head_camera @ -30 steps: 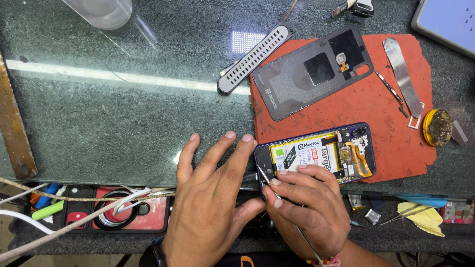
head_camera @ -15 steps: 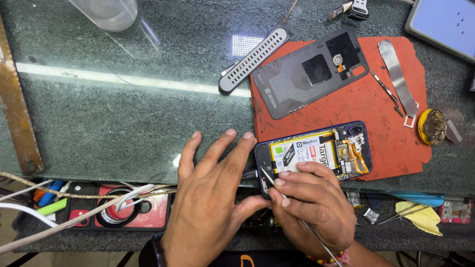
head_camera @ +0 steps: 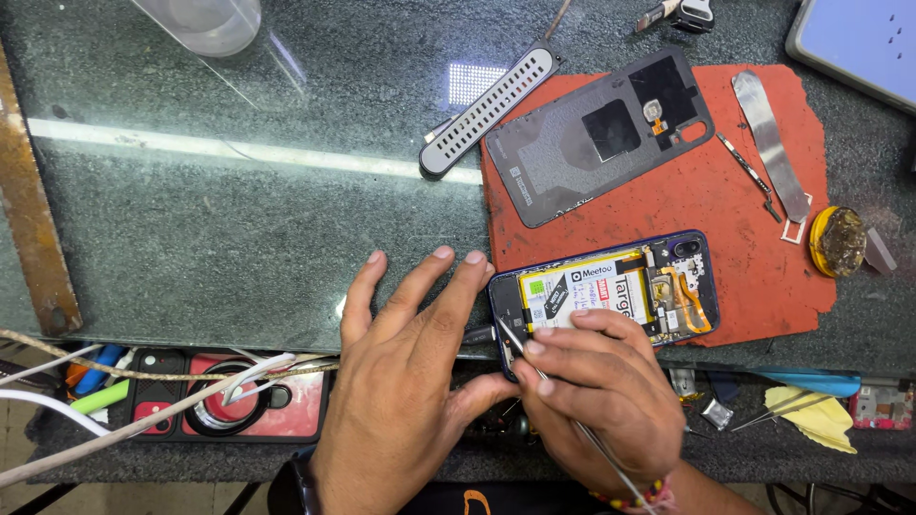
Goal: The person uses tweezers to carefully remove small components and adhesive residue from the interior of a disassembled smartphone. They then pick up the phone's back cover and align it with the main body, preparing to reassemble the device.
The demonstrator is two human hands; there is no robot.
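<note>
An opened phone (head_camera: 620,291) lies on a red mat (head_camera: 706,200), its battery and circuit board exposed. My right hand (head_camera: 596,396) grips thin metal tweezers (head_camera: 510,336) whose tip touches the phone's lower left corner. My left hand (head_camera: 405,381) rests flat on the glass desk beside the phone, fingers spread, thumb touching the phone's near edge. The phone's dark back cover (head_camera: 596,133) lies on the mat beyond it.
On the mat's right lie a metal pry blade (head_camera: 771,143) and a thin pin tool (head_camera: 746,174); a yellow-rimmed round tin (head_camera: 838,242) sits at its edge. A grey perforated strip (head_camera: 489,110), a clear cup (head_camera: 202,21), another device (head_camera: 859,43), cables and a tool tray (head_camera: 191,401) surround.
The view has shifted slightly. Both hands stay at the phone's lower left corner, with the tweezers' tip making small movements there.
</note>
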